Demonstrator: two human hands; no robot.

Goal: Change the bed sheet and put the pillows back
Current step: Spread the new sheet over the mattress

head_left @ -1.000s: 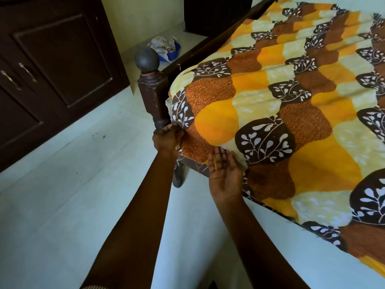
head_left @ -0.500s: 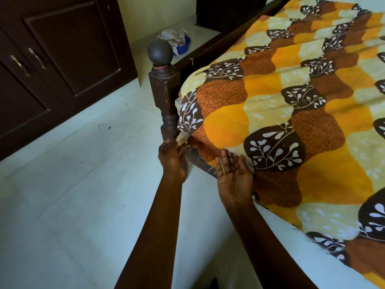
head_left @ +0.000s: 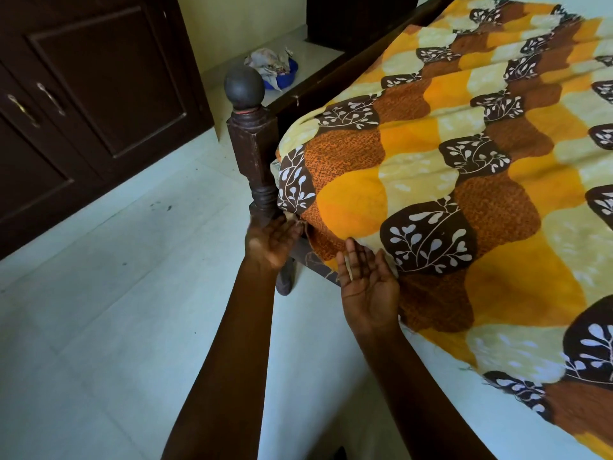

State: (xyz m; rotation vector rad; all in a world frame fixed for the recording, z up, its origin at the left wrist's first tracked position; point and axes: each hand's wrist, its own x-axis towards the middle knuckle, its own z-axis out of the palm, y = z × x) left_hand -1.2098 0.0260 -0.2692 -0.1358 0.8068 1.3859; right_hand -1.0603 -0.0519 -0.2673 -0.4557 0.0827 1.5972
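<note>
An orange, yellow and brown bed sheet [head_left: 447, 180] with white leaf prints covers the mattress and hangs over its near side. My left hand [head_left: 272, 242] is palm up at the mattress corner beside the dark wooden bedpost [head_left: 253, 154], fingertips under the sheet's corner. My right hand [head_left: 368, 280] lies palm up against the hanging sheet edge, fingers spread and pushed under the mattress side. No pillows are in view.
A dark wooden wardrobe [head_left: 83, 104] with metal handles stands at the left. A blue bowl with crumpled cloth [head_left: 277, 69] sits on the floor beyond the bedpost. Pale tiled floor [head_left: 116, 310] stretches below my arms.
My left hand went from gripping the sheet corner to lying open and palm up by the bedpost. The right hand stays at the sheet edge. The view has moved closer.
</note>
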